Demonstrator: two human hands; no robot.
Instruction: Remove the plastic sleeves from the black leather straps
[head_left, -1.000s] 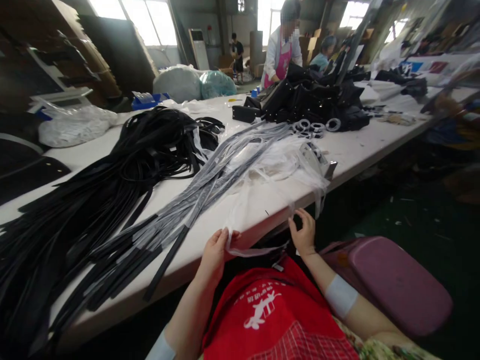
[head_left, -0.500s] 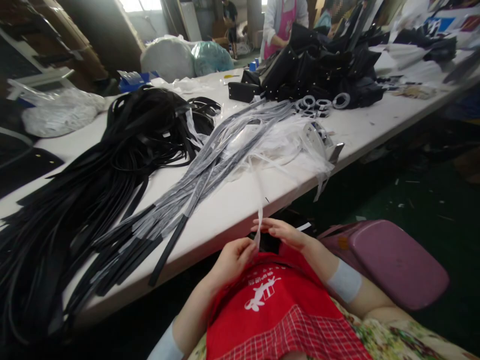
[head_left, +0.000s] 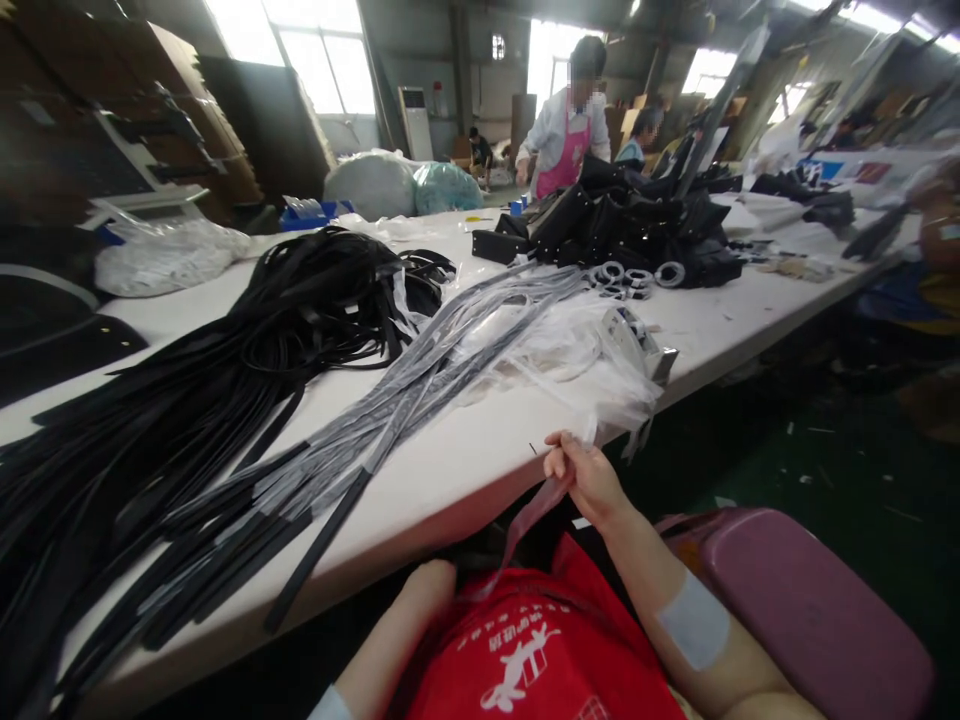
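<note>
Just off the front edge of the white table (head_left: pixel 450 460), my right hand (head_left: pixel 589 480) is closed on a thin clear plastic strip (head_left: pixel 529 515). The strip hangs from it down toward my red apron. My left hand (head_left: pixel 433 585) is low by the table's edge, with its fingers hidden from view. On the table lie several black straps in clear plastic sleeves (head_left: pixel 420 375), their bare black ends toward me. A heap of crumpled clear plastic (head_left: pixel 559 350) is beyond my right hand, around a white tape dispenser (head_left: pixel 626 330).
A large pile of loose black straps (head_left: pixel 195 360) covers the table's left side. Rolls of tape (head_left: pixel 669 273) and black leather pieces (head_left: pixel 622 220) lie farther back. A person in a pink apron (head_left: pixel 566 150) stands across the table. A purple stool (head_left: pixel 810 610) is at my right.
My hands have moved apart: the right went up and right with the strip, while the left dropped lower and left. The head view has tilted up, showing more of the room.
</note>
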